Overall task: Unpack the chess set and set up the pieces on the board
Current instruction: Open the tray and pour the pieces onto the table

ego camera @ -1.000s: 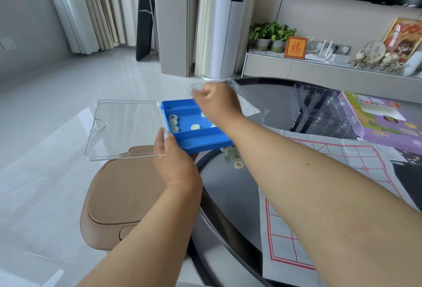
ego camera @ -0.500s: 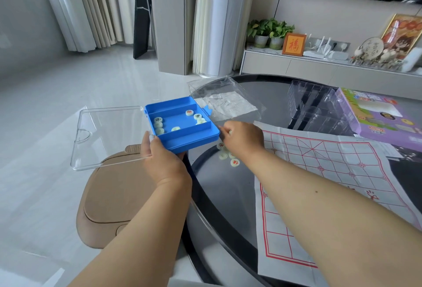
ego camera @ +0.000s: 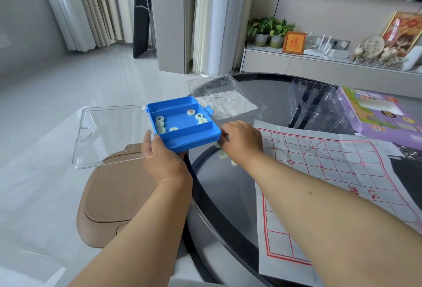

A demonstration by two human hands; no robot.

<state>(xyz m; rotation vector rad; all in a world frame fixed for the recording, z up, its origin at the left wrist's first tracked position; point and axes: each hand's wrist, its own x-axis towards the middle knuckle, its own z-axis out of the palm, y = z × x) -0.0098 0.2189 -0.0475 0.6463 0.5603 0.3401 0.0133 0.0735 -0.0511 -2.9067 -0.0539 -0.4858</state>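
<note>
My left hand (ego camera: 164, 161) holds a blue piece box (ego camera: 182, 124) by its near corner, above the round glass table's left edge. Its clear lid (ego camera: 109, 133) hangs open to the left. Several pale round chess pieces (ego camera: 159, 123) lie in the box's middle compartment. My right hand (ego camera: 242, 143) rests knuckles up on the table just right of the box, over a small pile of loose pieces (ego camera: 222, 154); its fingers curl down and what they hold is hidden. The white paper board with red lines (ego camera: 331, 172) is spread to the right.
A clear plastic bag with a folded sheet (ego camera: 226, 101) lies behind the box. A clear plastic insert (ego camera: 317, 108) and a purple game box (ego camera: 379, 113) stand at the far right. A brown stool (ego camera: 114, 197) sits below the table's left edge (ego camera: 201, 218).
My right hand came out of the blue box, dropped to the table and settled on the loose pieces. The box has tilted and moved a little toward me.
</note>
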